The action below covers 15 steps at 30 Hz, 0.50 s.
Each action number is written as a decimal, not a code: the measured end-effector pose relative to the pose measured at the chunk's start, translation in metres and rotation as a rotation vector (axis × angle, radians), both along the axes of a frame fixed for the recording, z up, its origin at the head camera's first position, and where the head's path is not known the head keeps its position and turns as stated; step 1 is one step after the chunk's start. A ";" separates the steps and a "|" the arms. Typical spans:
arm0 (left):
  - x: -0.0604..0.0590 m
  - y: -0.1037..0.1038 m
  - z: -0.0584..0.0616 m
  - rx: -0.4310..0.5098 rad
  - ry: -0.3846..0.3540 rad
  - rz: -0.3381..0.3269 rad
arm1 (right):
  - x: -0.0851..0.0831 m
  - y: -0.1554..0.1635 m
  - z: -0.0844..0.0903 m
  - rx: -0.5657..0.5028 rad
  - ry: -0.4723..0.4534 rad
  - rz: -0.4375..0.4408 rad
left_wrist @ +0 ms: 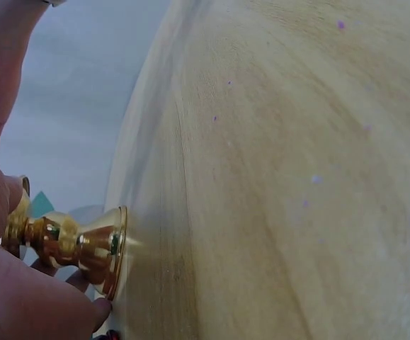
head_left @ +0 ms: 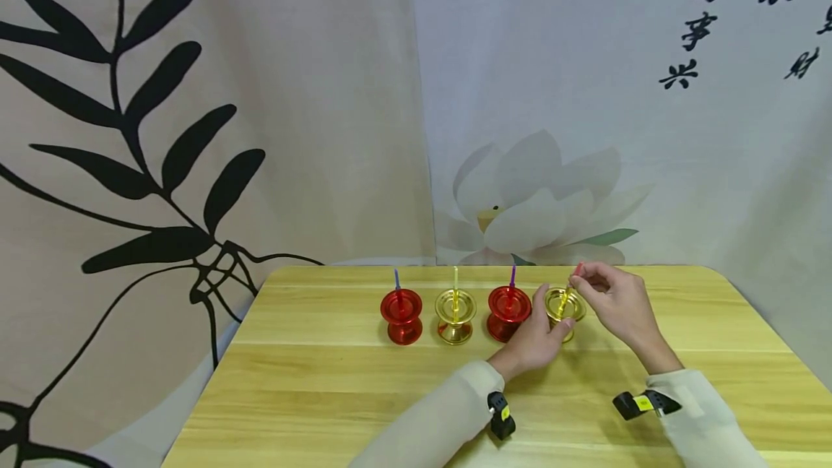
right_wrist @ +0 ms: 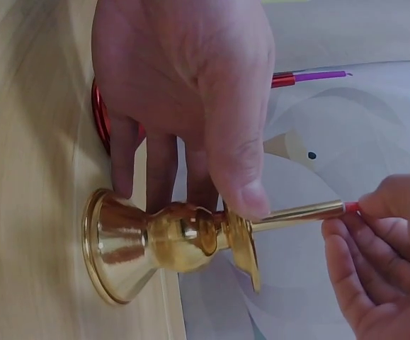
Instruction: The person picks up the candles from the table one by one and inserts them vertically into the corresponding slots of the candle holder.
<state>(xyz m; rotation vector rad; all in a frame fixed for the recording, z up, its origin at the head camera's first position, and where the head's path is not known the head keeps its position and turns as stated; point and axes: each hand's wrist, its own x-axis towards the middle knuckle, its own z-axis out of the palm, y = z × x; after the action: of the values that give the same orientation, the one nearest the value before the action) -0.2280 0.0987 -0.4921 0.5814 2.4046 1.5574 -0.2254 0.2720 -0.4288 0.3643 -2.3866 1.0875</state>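
Four small candle holders stand in a row on the wooden table (head_left: 325, 396). The rightmost is gold (head_left: 567, 302); its waist and base also show in the right wrist view (right_wrist: 169, 237) and the left wrist view (left_wrist: 70, 241). My left hand (head_left: 552, 318) grips this gold holder, thumb on one side and fingers (right_wrist: 155, 170) behind the stem. My right hand (head_left: 575, 280) pinches a thin red candle (right_wrist: 351, 207) at the tip of the holder's gold stem (right_wrist: 297, 212). The holder's base rests on the table.
To the left stand a red holder (head_left: 508, 311) with a purple candle, a gold holder (head_left: 455, 315) with a yellow candle, and a red holder (head_left: 401, 316) with a blue candle. Printed cloth (head_left: 585, 128) hangs right behind the table's far edge.
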 end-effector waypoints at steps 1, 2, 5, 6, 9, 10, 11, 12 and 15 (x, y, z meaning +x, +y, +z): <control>0.000 0.000 -0.001 -0.001 -0.002 0.002 | 0.000 0.000 0.000 0.006 0.011 0.003; 0.000 0.000 0.000 0.002 -0.003 0.002 | -0.001 0.001 -0.001 0.013 0.022 0.005; 0.000 0.000 0.002 -0.001 -0.012 -0.002 | -0.002 0.001 -0.003 0.040 0.071 0.014; 0.001 0.000 0.002 -0.008 -0.012 -0.006 | -0.002 0.001 -0.004 0.047 0.089 0.018; 0.002 -0.001 0.003 -0.007 -0.014 -0.009 | -0.003 0.001 -0.005 0.058 0.132 0.028; 0.002 -0.001 0.003 -0.005 -0.018 -0.006 | -0.003 0.000 -0.006 0.059 0.142 0.031; 0.003 -0.001 0.003 -0.002 -0.020 -0.002 | -0.003 0.000 -0.006 0.061 0.150 0.032; 0.003 0.000 0.002 0.008 -0.021 0.004 | -0.003 0.000 -0.006 0.059 0.157 0.033; 0.004 0.001 -0.002 0.020 -0.003 0.034 | -0.003 -0.001 -0.006 0.060 0.171 0.032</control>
<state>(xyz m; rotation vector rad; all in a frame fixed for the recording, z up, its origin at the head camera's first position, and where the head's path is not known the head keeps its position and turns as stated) -0.2238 0.0994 -0.4940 0.5450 2.4117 1.5966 -0.2288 0.2711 -0.4346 0.4972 -2.2720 0.9593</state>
